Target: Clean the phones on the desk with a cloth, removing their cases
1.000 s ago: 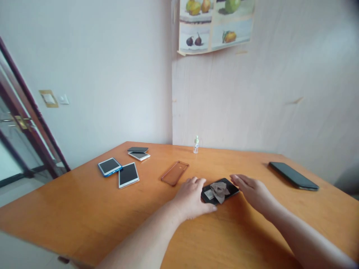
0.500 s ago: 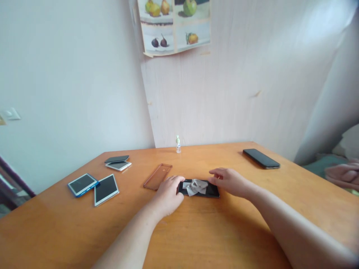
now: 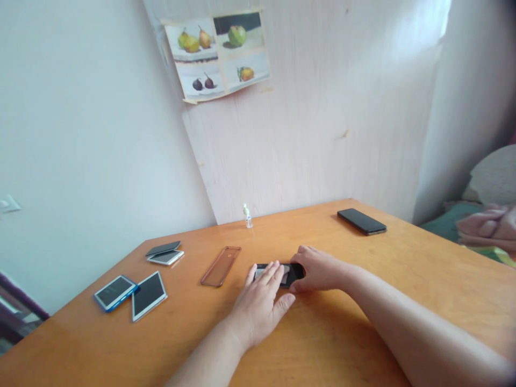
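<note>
A black smartphone lies flat on the wooden table in front of me, its screen up. My right hand grips its right end, with the thumb on the near edge and the fingers at the far edge. My left hand rests over the left part of the screen, fingers stretched out flat and thumb apart. Under those fingers the grey cloth is mostly hidden. Left of my left hand, a clear reddish phone case lies on the table.
Several other phones lie at the left, among them a blue-edged phone and a white phone. A small spray bottle stands at the back. Another black phone lies back right on the table.
My left hand has come across onto the cloth and phone, covering most of the cloth. My right hand has closed around the phone's right end. The camera view has tilted and shifted.
</note>
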Action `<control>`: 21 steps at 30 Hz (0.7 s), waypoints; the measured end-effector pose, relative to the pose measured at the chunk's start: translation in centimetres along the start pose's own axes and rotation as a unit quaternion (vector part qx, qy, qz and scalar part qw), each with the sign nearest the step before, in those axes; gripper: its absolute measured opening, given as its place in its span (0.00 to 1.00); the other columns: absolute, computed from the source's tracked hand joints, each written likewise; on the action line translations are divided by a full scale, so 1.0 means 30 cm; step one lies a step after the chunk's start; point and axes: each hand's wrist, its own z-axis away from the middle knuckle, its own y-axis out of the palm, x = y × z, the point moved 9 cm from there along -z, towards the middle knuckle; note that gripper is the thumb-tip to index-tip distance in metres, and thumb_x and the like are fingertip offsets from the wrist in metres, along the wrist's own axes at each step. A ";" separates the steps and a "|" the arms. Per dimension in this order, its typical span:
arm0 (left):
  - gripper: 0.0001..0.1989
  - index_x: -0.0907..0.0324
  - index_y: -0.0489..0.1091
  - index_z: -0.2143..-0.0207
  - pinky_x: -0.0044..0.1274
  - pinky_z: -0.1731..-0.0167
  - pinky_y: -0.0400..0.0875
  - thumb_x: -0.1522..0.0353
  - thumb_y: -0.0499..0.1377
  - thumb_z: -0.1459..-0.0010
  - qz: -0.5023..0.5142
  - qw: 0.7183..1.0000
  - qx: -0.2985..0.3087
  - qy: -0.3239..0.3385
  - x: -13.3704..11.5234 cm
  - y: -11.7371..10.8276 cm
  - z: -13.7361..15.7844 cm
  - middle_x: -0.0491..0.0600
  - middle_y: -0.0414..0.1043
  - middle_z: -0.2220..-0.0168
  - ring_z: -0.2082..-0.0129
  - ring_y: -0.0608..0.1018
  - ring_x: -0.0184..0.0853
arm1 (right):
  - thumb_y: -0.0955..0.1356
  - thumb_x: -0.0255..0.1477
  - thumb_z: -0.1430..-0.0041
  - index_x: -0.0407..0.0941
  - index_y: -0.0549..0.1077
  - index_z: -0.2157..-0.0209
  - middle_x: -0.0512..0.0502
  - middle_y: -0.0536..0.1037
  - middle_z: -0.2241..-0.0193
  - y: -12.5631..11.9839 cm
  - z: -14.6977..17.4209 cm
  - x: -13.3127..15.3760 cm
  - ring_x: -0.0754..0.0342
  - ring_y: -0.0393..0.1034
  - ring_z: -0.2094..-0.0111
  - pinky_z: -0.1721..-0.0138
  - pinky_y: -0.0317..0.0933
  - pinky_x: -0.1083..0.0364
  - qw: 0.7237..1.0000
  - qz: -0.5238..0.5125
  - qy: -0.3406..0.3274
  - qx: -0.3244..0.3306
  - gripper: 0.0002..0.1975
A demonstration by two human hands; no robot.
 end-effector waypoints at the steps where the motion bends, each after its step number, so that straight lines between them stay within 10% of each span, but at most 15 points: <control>1: 0.32 0.57 0.50 0.33 0.41 0.33 0.40 0.50 0.41 0.33 -0.008 1.000 0.012 0.001 -0.005 0.009 0.002 0.54 0.49 0.32 0.32 0.52 0.40 | 0.70 0.55 0.56 0.45 0.77 0.59 0.38 0.73 0.59 0.001 0.000 0.003 0.43 0.69 0.59 0.60 0.62 0.52 1.000 0.000 -0.005 -0.001 0.31; 21: 0.41 0.65 0.47 0.32 0.39 0.34 0.41 0.46 0.38 0.36 -0.038 0.983 0.101 -0.146 0.080 0.040 -0.011 0.58 0.42 0.31 0.31 0.45 0.44 | 0.70 0.55 0.59 0.41 0.77 0.56 0.33 0.74 0.56 -0.002 -0.010 0.017 0.38 0.70 0.55 0.58 0.65 0.49 1.000 0.012 0.006 0.008 0.36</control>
